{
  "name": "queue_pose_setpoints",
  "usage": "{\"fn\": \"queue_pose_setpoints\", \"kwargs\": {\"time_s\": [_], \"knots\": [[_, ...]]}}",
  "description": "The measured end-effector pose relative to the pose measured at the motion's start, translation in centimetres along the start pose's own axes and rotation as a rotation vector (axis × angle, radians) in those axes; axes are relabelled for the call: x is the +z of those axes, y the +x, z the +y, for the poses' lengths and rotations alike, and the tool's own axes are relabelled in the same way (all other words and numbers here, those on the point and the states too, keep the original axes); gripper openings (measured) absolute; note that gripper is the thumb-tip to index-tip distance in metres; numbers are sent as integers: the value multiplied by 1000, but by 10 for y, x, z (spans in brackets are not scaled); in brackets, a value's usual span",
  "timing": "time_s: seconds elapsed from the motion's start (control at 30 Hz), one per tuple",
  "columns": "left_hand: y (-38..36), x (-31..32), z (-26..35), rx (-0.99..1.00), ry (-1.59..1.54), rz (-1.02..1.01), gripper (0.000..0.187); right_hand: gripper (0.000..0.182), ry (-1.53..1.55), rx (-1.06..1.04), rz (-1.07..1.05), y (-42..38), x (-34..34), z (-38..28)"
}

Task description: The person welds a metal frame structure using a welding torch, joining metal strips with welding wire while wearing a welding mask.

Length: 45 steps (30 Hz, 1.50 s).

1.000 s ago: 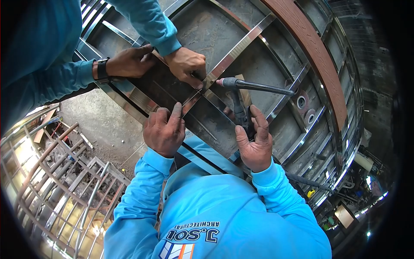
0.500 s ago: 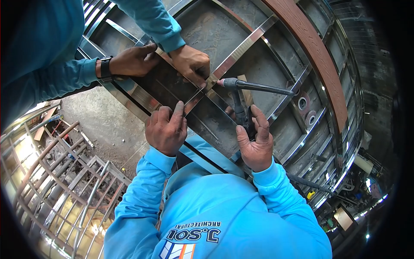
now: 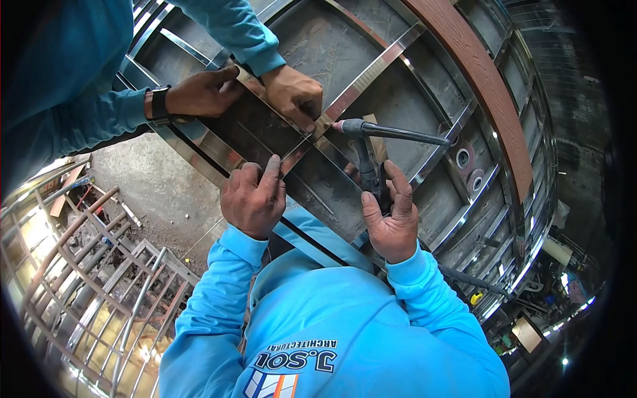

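A TIG welding torch (image 3: pixel 366 149) is in my right hand (image 3: pixel 393 215), its fingers and thumb around the dark handle. The torch's pink nozzle sits beside a joint where shiny metal bars (image 3: pixel 322 124) of a frame cross. My left hand (image 3: pixel 253 201) holds a thin rod (image 3: pixel 294 148) at its fingertips; the rod's tip reaches toward that joint. Just beyond, a co-worker's hand (image 3: pixel 292 96) presses on the bars at the joint. The co-worker's other hand (image 3: pixel 202 93), with a black watch at the wrist, rests on a bar to the left.
A reddish-brown wood-grain strip (image 3: pixel 481 79) curves over the right side of the frame. Two round discs (image 3: pixel 464 156) lie between bars at the right. Lower left is a grid of metal rods (image 3: pixel 99 292) above the floor. Tools and scraps lie at the lower right.
The view has shifted slightly, so my hands appear a little further left. The torch and rod stay at the same joint, and the co-worker's hands hold nearly the same positions.
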<state>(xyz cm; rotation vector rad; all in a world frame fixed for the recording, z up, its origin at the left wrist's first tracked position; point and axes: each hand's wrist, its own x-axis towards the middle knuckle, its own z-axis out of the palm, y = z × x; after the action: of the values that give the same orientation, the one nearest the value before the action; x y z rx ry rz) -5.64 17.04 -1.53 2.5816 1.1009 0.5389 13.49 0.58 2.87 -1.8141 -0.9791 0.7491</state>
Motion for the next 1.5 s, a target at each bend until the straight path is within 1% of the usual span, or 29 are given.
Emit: {"fn": "queue_pose_setpoints", "kwargs": {"time_s": [0.4, 0.63, 0.8, 1.03, 1.13, 1.23, 1.43, 1.5], "knots": [[0, 0, 1, -20, 5, -4, 49, 61, -8, 5, 6, 0, 2, 1], [-3, 0, 2, -47, 11, 0, 44, 62, 32, 6, -2, 2, 4, 2], [-4, 1, 2, -44, 36, 7, 44, 61, 63, -16, -20, 3, 5, 8], [-5, 2, 2, -57, 52, -17, 45, 62, -64, -36, -2, 10, 10, 5], [-7, 2, 3, -76, 57, -34, 46, 61, -127, -121, -2, 15, 14, 6], [-5, 2, 3, -54, 57, -14, 47, 60, -86, -60, -16, 14, 18, 11], [3, 6, 5, -37, 47, -54, 48, 61, -89, -48, -5, 23, 15, 17], [3, 6, 6, -46, 58, -56, 48, 60, -97, -74, -2, 26, 15, 17]]}}
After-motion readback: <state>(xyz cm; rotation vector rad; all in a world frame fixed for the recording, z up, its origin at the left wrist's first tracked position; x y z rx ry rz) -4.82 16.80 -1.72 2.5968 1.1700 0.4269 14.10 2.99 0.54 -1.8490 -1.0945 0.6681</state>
